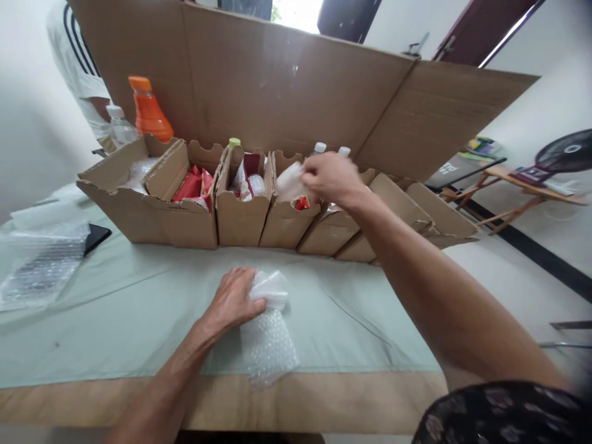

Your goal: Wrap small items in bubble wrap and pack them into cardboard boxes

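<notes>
My left hand [234, 299] rests on the pale green cloth, its fingers curled over the rolled end of a sheet of bubble wrap [268, 336] that lies toward the table's front edge. My right hand [330, 179] reaches out over the row of small cardboard boxes [240, 216] and is closed on a white wrapped packet [290, 182] above the fourth box. The boxes hold red and white snack packets [192, 185] and wrapped items.
A large cardboard sheet [287, 86] stands upright behind the boxes. An orange bottle [148, 111] and a clear bottle [120, 126] stand at the back left near another person's striped sleeve [76, 55]. More bubble wrap [41, 265] and a black phone [96, 236] lie left.
</notes>
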`<act>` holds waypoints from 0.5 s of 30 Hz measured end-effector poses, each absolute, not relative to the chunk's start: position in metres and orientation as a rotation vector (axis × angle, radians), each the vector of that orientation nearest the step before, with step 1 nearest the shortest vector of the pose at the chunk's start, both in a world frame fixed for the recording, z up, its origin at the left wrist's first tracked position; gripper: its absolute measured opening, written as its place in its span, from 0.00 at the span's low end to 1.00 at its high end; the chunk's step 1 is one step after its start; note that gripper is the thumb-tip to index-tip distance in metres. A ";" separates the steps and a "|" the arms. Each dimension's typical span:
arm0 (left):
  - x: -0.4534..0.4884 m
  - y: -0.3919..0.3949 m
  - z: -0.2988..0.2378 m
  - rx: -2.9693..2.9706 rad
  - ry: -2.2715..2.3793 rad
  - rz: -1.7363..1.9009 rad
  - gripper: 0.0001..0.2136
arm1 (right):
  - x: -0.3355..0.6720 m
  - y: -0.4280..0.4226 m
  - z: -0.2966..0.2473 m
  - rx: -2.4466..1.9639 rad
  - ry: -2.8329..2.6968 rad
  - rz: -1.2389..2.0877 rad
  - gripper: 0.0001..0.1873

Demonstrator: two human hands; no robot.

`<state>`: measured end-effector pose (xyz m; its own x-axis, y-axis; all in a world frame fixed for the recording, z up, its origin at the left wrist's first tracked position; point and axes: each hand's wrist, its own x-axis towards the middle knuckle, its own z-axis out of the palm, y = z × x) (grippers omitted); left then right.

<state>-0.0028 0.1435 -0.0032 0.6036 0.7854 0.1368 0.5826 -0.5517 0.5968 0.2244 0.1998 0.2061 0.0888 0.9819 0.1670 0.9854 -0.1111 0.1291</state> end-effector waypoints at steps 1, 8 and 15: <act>-0.006 0.142 0.003 2.332 1.027 0.582 0.14 | 0.228 0.181 0.213 -2.234 -1.964 -0.418 0.21; -0.046 0.102 0.064 2.284 0.591 1.020 0.18 | 0.199 0.056 0.184 -1.772 -2.080 0.012 0.12; -0.070 0.143 0.036 2.029 0.863 0.524 0.34 | 0.176 0.129 0.196 -1.635 -2.189 0.062 0.11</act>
<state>-0.0701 0.1430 0.0359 0.6742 0.7370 0.0475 0.3815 -0.4026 0.8321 0.1761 0.1287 0.1964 -0.2310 0.9279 0.2925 0.9099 0.3125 -0.2726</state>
